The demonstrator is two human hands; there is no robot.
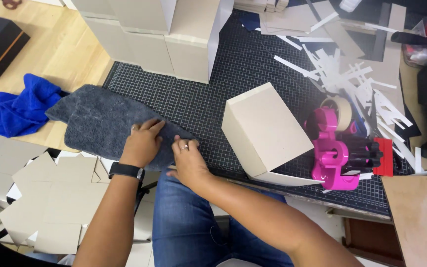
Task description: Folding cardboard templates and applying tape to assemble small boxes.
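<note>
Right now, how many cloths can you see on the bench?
2. A grey cloth lies at the near edge of the cutting mat, with the left hand and right hand on it. A blue cloth is bunched to its left. Others may be hidden.

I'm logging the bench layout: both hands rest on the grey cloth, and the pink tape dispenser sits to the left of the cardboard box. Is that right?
Not quite. In the head view the pink tape dispenser sits to the right of the cardboard box, not the left. The rest holds: the left hand and right hand both rest on the grey cloth.
</note>
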